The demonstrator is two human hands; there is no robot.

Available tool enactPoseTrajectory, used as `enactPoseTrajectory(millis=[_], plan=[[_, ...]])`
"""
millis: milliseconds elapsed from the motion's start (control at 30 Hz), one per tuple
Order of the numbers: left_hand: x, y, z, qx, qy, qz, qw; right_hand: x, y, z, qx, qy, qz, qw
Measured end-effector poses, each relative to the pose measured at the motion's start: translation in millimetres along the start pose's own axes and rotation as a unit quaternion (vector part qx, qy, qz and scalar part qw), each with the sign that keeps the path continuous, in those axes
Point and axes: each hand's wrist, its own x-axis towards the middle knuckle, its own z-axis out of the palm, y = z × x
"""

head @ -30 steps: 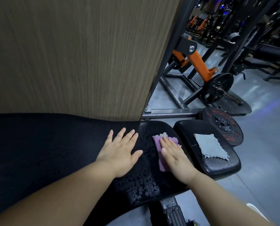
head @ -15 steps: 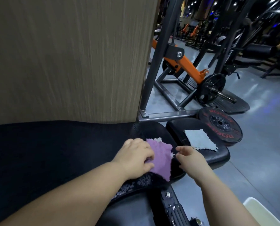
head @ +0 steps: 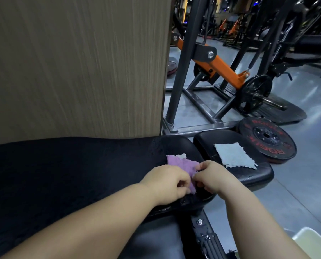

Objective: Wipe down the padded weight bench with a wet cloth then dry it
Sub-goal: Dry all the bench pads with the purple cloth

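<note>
- Left hand (head: 167, 184): fingers curled, pinching the near edge of the purple cloth (head: 182, 163).
- Right hand (head: 212, 179): fingers curled, pinching the same cloth at its right edge, close beside the left hand.
- Purple cloth: one, at the wet right end of the long bench pad (head: 81, 165).
- Grey cloth (head: 234, 156): one, flat on the seat pad (head: 255, 174).
- Pads: two.
- Weight plate (head: 268, 139): one, on the floor beyond the seat pad.

I'm pinching a fuzzy purple cloth (head: 180, 164), white at its twelve o'clock corner, over the black padded bench (head: 81, 165); a pale grey square cloth (head: 234, 156) is lying at two o'clock.
</note>
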Motion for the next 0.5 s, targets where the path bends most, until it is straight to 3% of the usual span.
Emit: enactPoseTrajectory(millis=[167, 300, 400, 500], plan=[[4, 0, -6, -0.195, -0.031, -0.088, 0.976, 0, -1, -4, 0.03, -0.013, -0.002, 0.999], [8, 4, -4, -0.315, -0.011, -0.178, 0.932, 2, 1, -3, 0.03, 0.004, -0.009, 0.999], [9, 8, -6, -0.381, 0.003, -0.228, 0.896, 1, -1, -3, 0.136, -0.019, -0.008, 0.991], [11, 10, -9, -0.405, -0.025, -0.244, 0.881, -1, -6, -2, 0.244, -0.069, -0.007, 0.967]])
